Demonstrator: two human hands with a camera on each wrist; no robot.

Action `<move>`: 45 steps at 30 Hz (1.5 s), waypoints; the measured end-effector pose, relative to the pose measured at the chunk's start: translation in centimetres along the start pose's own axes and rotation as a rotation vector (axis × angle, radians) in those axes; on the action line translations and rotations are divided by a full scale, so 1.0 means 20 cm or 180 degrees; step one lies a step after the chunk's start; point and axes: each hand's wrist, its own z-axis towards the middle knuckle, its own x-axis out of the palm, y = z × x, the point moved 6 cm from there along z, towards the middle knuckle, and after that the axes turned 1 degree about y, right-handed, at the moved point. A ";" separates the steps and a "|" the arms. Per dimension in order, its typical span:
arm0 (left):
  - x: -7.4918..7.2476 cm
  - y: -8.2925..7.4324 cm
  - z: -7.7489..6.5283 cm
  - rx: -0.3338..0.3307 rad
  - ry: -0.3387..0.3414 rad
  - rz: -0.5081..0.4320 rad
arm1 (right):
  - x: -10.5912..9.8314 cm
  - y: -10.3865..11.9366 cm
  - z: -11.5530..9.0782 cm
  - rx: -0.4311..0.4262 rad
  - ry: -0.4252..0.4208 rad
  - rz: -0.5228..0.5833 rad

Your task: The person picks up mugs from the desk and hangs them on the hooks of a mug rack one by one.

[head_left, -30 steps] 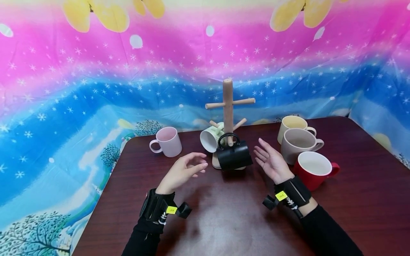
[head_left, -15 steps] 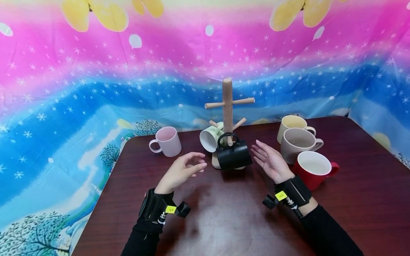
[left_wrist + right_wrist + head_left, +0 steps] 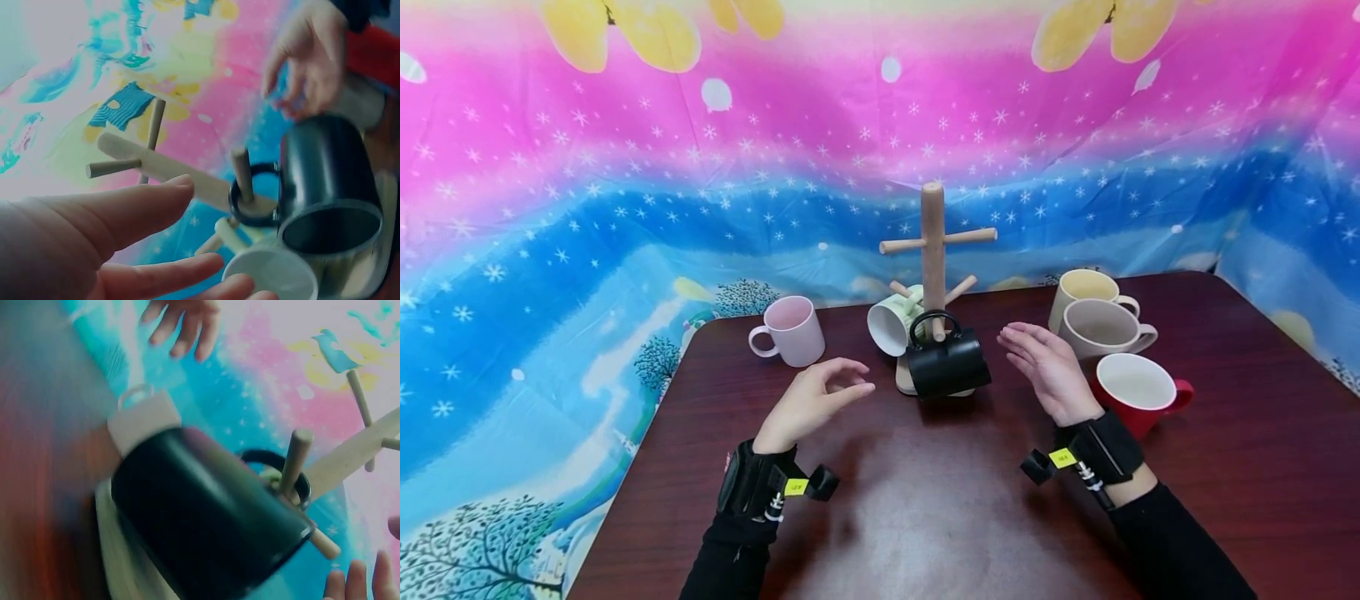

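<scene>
A black mug (image 3: 949,365) hangs by its handle from a low front peg of a wooden mug tree (image 3: 933,250). Behind it, a pale green mug (image 3: 893,325) hangs tilted on another low peg, its white inside showing. To the left of the mugs my left hand (image 3: 812,400) hovers over the table, fingers loosely bent and thumb apart, holding nothing. On the other side, my right hand (image 3: 1051,375) is raised with straight fingers pointing toward the black mug, a gap between them. In the left wrist view the black mug (image 3: 328,178) shows its open mouth.
A pink mug (image 3: 795,332) stands at the back left of the dark wooden table (image 3: 917,517). At the right, a yellow mug (image 3: 1086,287), a grey mug (image 3: 1101,329) and a red mug (image 3: 1138,392) stand close together, partly behind my right hand. A printed cloth (image 3: 820,125) hangs behind.
My left hand has drifted slightly left and away from the black mug. My right hand has shifted a little right, now overlapping more of the grey and red mugs. The hanging mugs stay still.
</scene>
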 end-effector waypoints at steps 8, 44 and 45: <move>-0.01 0.02 0.00 -0.0068 -0.0149 0.0768 | -0.02 0.10 -0.02 -0.0722 -0.0292 -0.2073; 0.03 0.04 -0.03 -0.0291 0.0090 0.1237 | 0.49 0.80 0.00 -0.2803 -0.0240 -0.3880; 0.03 0.04 -0.03 -0.0288 0.0095 0.1234 | 0.52 0.83 0.05 -0.2618 -0.0089 -0.3959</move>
